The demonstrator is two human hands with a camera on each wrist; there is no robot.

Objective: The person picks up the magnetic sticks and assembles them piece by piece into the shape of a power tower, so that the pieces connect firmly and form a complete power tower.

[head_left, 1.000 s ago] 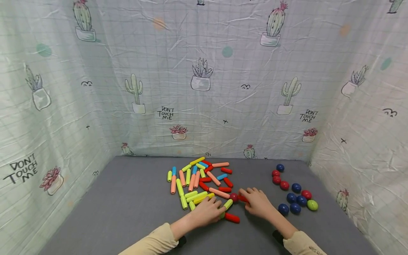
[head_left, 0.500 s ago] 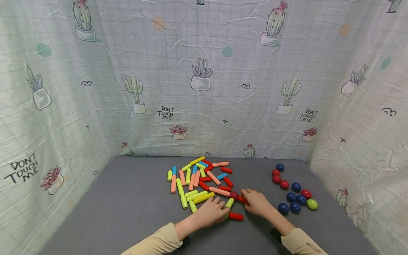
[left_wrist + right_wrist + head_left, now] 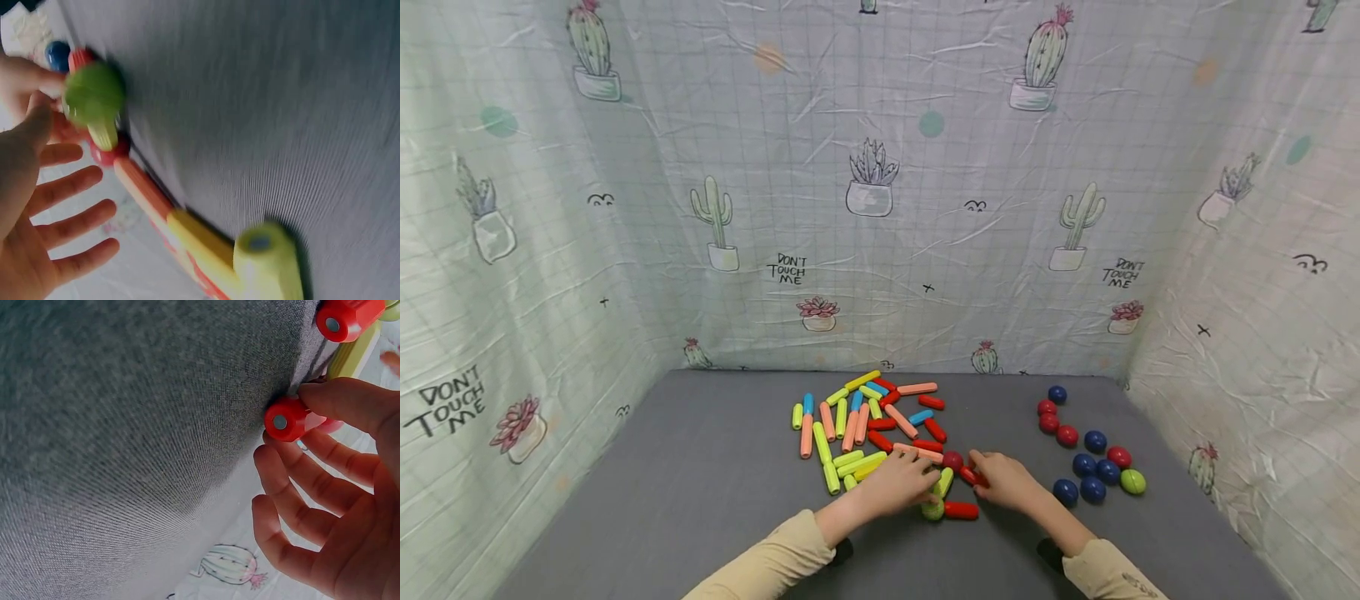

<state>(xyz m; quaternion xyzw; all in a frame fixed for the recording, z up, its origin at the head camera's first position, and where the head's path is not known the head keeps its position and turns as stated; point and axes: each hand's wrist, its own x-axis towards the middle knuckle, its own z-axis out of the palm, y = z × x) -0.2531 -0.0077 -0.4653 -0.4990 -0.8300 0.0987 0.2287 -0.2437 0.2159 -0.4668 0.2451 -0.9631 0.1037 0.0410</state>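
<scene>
In the head view my right hand (image 3: 1003, 481) pinches a short red magnetic rod (image 3: 972, 476) between thumb and fingers; its metal end disc faces the right wrist camera. The rod's far end meets a red ball (image 3: 952, 460). From that ball a yellow-green rod (image 3: 945, 482) runs to a green ball (image 3: 933, 509), where a second red rod (image 3: 962, 511) points right. My left hand (image 3: 898, 483) is beside the green ball, its fingers spread and holding nothing in the left wrist view. Whether its thumb touches the ball, I cannot tell.
Several yellow, pink, blue and red rods, including a pink rod (image 3: 902, 421), lie behind and left of the hands. To the right are several blue balls (image 3: 1084, 464), red balls (image 3: 1067, 436) and another green ball (image 3: 1132, 482). A patterned curtain (image 3: 880, 275) borders the grey table (image 3: 715, 475).
My left hand has loosened from the green ball, lifting and spreading its fingers. The green ball and its red rod have shifted right. My right hand stays at its red rod.
</scene>
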